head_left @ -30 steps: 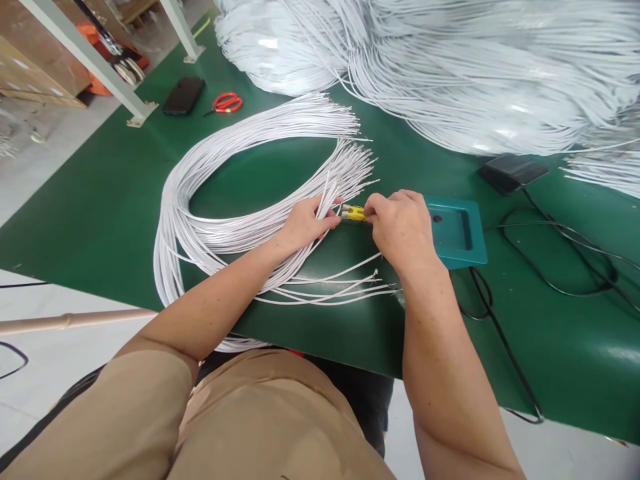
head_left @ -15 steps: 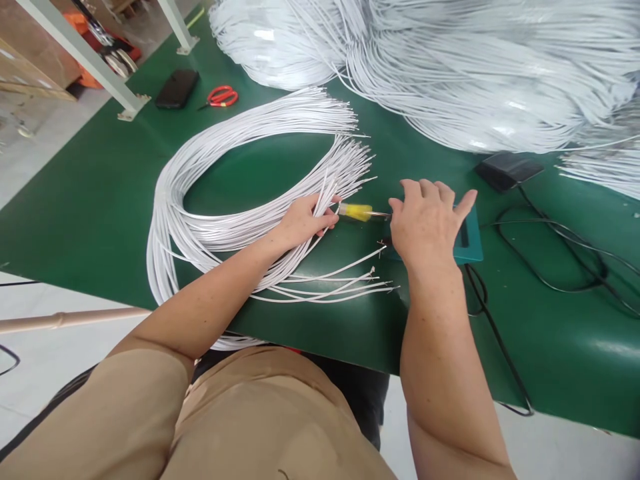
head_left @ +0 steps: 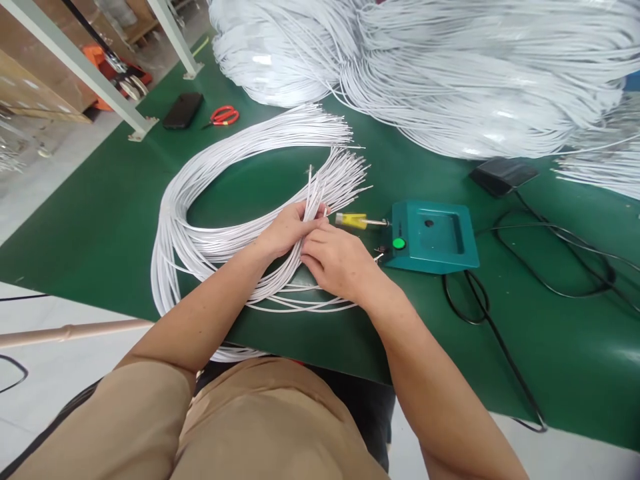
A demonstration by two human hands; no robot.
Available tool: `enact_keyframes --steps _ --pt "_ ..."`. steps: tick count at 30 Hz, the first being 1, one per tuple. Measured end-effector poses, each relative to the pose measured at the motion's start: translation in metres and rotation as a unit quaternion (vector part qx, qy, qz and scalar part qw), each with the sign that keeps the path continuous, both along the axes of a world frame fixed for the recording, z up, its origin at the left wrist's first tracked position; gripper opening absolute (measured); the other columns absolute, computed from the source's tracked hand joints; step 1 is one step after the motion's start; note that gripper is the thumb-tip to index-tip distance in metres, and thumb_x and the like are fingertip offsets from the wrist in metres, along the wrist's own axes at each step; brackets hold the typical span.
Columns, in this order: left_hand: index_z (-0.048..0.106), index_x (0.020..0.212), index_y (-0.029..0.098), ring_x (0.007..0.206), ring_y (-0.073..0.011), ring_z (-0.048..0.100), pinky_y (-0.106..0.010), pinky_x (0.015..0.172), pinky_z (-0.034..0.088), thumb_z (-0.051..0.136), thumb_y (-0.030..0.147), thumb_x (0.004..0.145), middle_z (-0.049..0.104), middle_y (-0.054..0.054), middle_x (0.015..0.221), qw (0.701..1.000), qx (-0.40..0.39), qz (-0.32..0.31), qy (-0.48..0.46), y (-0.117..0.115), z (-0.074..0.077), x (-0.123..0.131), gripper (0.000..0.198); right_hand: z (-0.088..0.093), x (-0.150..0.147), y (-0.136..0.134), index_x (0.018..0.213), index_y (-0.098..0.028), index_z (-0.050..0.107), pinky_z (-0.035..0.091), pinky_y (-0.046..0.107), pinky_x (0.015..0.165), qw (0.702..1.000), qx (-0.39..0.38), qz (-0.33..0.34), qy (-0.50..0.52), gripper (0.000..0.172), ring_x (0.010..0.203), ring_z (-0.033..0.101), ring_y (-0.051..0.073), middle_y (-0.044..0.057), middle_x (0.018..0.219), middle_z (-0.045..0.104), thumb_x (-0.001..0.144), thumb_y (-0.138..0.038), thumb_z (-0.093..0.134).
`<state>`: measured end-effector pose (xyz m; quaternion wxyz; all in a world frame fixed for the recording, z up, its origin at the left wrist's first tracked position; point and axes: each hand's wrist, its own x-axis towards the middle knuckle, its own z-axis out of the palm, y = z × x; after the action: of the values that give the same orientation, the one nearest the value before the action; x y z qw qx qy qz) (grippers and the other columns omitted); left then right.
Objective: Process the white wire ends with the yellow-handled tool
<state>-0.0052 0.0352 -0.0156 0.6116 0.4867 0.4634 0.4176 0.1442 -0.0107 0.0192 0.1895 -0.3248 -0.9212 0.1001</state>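
Observation:
My left hand (head_left: pixel 290 230) is closed around several white wires, whose ends stick up above its fingers. My right hand (head_left: pixel 337 257) meets it from the right, its fingers closed at the same wires; the exact grip is partly hidden. Looped white wires (head_left: pixel 173 200) lie on the table around and under my left forearm, their ends fanned to the right. Just right of my hands, a yellow tip on a metal shaft (head_left: pixel 354 221) sticks out of a teal device (head_left: pixel 435 237) with a green button (head_left: pixel 399 244) and a shallow tray on top.
Large bundles of white wire (head_left: pixel 450 87) cover the back of the green table (head_left: pixel 100 220). Red-handled scissors (head_left: pixel 224 115) and a black case (head_left: pixel 183 111) lie at the back left. A black wedge-shaped block (head_left: pixel 503 177) and black cables (head_left: pixel 555 267) are on the right.
My right hand has moved left off the teal device to join my left hand at the wires, uncovering the green button. My left hand has shifted slightly left with the wires.

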Motion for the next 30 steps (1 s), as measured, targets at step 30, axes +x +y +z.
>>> enact_keyframes --steps 30 --pt "0.055 0.077 0.016 0.074 -0.0104 0.052 -0.024 0.077 0.044 0.081 0.035 0.067 0.058 0.003 0.076 0.986 0.133 0.034 0.093 -0.016 0.011 0.008 0.033 0.001 0.011 0.016 0.073 -0.02 0.064 0.045 0.027 0.061 0.861 -0.204 -0.304 0.353 0.021 0.059 0.051 0.012 -0.002 0.065 0.062 0.073 -0.039 0.073"
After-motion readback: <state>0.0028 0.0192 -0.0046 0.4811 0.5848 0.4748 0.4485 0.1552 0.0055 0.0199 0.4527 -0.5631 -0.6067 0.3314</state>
